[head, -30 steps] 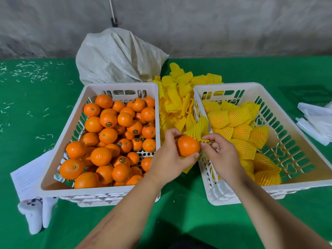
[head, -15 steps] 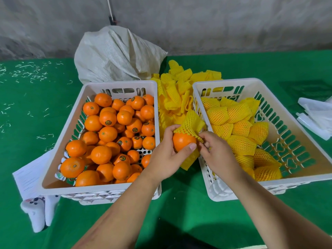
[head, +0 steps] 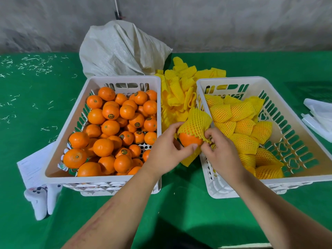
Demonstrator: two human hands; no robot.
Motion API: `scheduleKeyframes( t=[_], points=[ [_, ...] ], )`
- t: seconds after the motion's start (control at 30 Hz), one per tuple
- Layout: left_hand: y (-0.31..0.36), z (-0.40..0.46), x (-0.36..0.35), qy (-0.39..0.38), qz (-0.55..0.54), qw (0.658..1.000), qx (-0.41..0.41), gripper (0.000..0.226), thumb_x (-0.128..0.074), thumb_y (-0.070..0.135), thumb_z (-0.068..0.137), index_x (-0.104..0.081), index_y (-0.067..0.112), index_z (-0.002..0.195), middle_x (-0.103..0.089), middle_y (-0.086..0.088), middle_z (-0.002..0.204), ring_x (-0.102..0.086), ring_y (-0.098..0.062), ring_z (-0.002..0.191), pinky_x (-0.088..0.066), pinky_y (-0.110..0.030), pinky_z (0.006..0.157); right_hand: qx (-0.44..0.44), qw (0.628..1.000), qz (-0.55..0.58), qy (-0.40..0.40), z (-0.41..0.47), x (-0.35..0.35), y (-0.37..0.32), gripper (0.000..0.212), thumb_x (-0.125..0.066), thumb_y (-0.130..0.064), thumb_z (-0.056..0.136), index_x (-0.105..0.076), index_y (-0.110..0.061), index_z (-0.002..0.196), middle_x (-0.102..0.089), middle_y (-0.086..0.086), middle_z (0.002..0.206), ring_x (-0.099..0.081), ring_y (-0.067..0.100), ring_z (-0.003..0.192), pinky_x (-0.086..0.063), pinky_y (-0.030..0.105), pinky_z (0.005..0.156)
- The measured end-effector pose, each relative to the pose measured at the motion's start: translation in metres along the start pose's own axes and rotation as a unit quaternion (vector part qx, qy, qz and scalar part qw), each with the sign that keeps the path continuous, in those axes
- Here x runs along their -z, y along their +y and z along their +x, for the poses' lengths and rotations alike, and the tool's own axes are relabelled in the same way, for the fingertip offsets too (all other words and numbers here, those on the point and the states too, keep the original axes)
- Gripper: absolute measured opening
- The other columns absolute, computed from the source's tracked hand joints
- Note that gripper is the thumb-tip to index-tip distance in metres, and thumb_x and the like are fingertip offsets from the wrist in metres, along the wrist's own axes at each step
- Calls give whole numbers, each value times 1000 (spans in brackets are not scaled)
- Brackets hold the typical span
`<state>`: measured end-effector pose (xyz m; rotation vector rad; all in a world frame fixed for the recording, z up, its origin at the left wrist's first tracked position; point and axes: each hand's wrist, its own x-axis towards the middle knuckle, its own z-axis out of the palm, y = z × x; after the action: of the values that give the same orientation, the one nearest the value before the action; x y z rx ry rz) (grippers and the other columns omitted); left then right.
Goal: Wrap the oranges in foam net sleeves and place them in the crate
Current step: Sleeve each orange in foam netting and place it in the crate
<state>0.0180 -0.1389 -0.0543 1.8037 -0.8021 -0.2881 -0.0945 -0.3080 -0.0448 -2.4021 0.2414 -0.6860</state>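
Orange skin shows at the bottom half of the orange (head: 190, 140), and the yellow foam sleeve (head: 195, 125) covers its top, bunched above it like a cap. It sits up off the table, held in the gap between the two crates, just at the near-left corner of the right crate (head: 231, 189). The left hand (head: 165, 151) cups the fruit from the left, thumb curled across its front and fingertips up on the sleeve's far side. The right hand (head: 221, 153) comes in from the right, fingers curled and pinching the sleeve's lower edge tight against the orange. A loose tail of yellow net hangs below the fruit, behind the left thumb.

Over to the right, that white crate holds a heap of wrapped oranges (head: 244, 126), each in its yellow net, piled along the left and middle; the right part of its floor shows bare slats. On the left, the other white crate (head: 100, 182) is packed with bare oranges (head: 110, 126), several with small dark stickers. Between the crates at the back lies a pile of spare sleeves (head: 179, 90). Behind it slumps a white woven sack (head: 122, 49). Everything rests on a green cloth (head: 179, 203). White paper (head: 32, 168) pokes from under the left crate, and white plastic bags (head: 318, 115) lie at the far right.
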Motion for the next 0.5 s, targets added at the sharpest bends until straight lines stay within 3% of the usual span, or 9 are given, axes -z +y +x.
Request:
scheduleKeyframes(
  t=[0.13, 0.2, 0.27, 0.33, 0.4, 0.5],
  points=[
    [-1, 0, 2, 96, -89, 991, 42, 59, -80, 51, 85, -51, 36, 134, -69, 18, 114, -72, -8, 98, -59, -28, 78, 162, 983, -81, -35, -3, -6, -11, 17, -58, -14, 90, -51, -17, 105, -51, -4, 89, -41, 8, 74, -35, 24, 66],
    [-1, 0, 2, 90, -111, 988, 58, 59, -80, 50, 84, -47, 36, 131, -69, 16, 115, -72, -12, 99, -61, -41, 80, 126, 989, -60, -47, -3, -6, -12, 30, -68, -22, 89, -45, -24, 108, -45, -12, 86, -45, 6, 72, -39, 22, 63],
    [-2, 0, 2, 42, -95, 993, 48, 65, -80, 51, 84, -40, 40, 134, -67, 13, 112, -72, -21, 98, -60, -56, 80, 33, 998, 8, -59, -2, -4, -10, 49, -77, -27, 86, -34, -36, 106, -47, -15, 83, -53, 4, 69, -39, 16, 55],
    [0, -2, 3, -1, -20, 999, 31, 79, -79, 60, 82, -30, 49, 143, -66, 13, 105, -72, -22, 87, -59, -56, 72, -7, 997, 41, -62, -2, -2, -7, 56, -78, -27, 88, -27, -42, 104, -54, -11, 86, -60, 6, 71, -44, 20, 52],
    [1, -2, 3, -20, 16, 999, 28, 87, -79, 58, 80, -24, 54, 148, -66, 11, 102, -72, -22, 82, -59, -55, 72, -7, 996, 43, -73, -2, -1, -7, 52, -75, -21, 90, -29, -41, 106, -60, -2, 92, -65, 20, 77, -52, 37, 55],
    [2, 0, 2, -9, -22, 999, 24, 84, -82, 52, 80, -31, 48, 146, -62, 11, 112, -70, -24, 96, -59, -55, 80, -12, 996, 40, -82, 0, 0, -4, 48, -70, -9, 94, -33, -38, 108, -62, 0, 94, -57, 10, 68, -45, 36, 52]
  ],
)
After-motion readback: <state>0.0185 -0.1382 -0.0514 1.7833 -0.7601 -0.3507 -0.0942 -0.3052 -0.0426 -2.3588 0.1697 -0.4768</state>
